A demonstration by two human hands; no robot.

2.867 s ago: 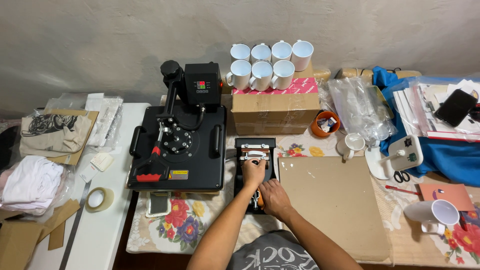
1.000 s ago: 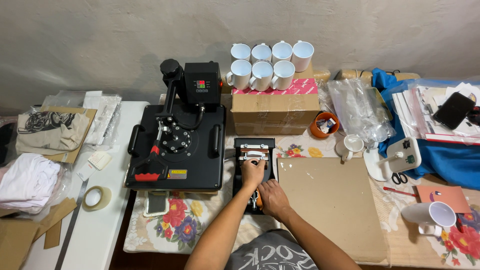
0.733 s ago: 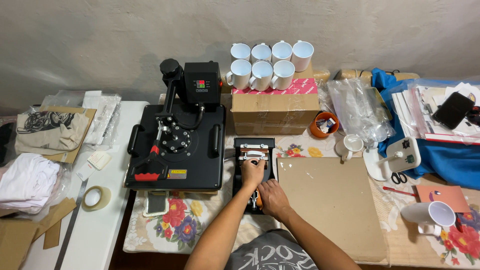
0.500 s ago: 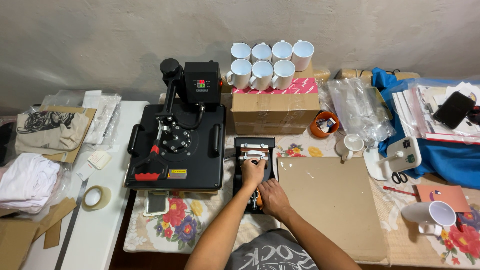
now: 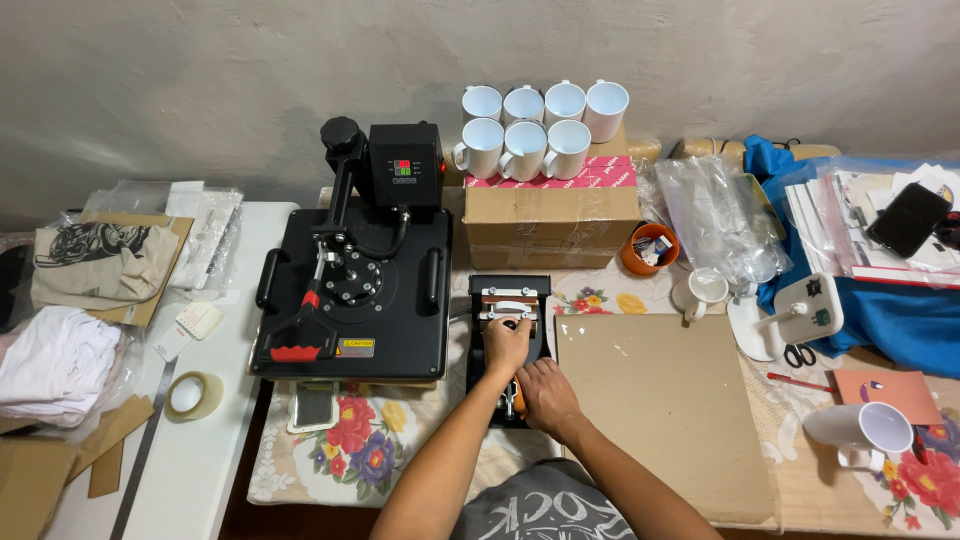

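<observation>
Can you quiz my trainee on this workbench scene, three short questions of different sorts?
1. True or false: both hands rest on the small black mug press.
2. How many white ceramic mugs stand on the brown cardboard box?
3. Which lies nearer the left hand: A, the large black flat heat press, or B, the roll of clear tape?

Key: 1 true, the right hand sits lower down. 2 seven. 3 A.

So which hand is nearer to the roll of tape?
Left. The left hand lies on the small mug press, closer to the tape roll; the right hand sits farther right.
</observation>
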